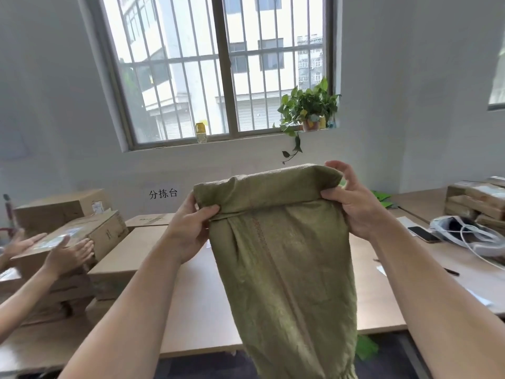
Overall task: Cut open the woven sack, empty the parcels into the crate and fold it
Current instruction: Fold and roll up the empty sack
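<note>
Head view, sack: I hold one woven sack (287, 263) up in the middle of the frame, above the table (202, 310). Its top is rolled over into a thick band, and the rest hangs limp to the bottom edge.
Head view, left hand: my left hand (191, 225) pinches the left end of the roll, with the thumb on the front and the fingers behind the cloth.
Head view, right hand: my right hand (355, 206) grips the right end. The thumb presses across the front, and the upper fingers (337, 166) are curled and raised off the roll.
Step in hand: the sack looks flat and empty, so I judge this to be the folding step, begun from the top.
Next move: I would roll or fold the band down once more, with both ends turning evenly so that the cloth does not skew. Laying it on the table may help.
Crate and parcels: neither shows here, so I cannot tell where the crate stands.
Count, task things: one sack and my two hands.
Count, left of frame: another person's two hands (68, 255) lie flat against one of the cardboard boxes (128, 258), of which I count at least four.
Count, right of frame: one phone (423, 234), one white headset (470, 236) and a stack of wrapped packs (475, 201), too blurred to number.
Count, window sill: one potted plant (308, 108) and one yellow jar (201, 131).
</note>
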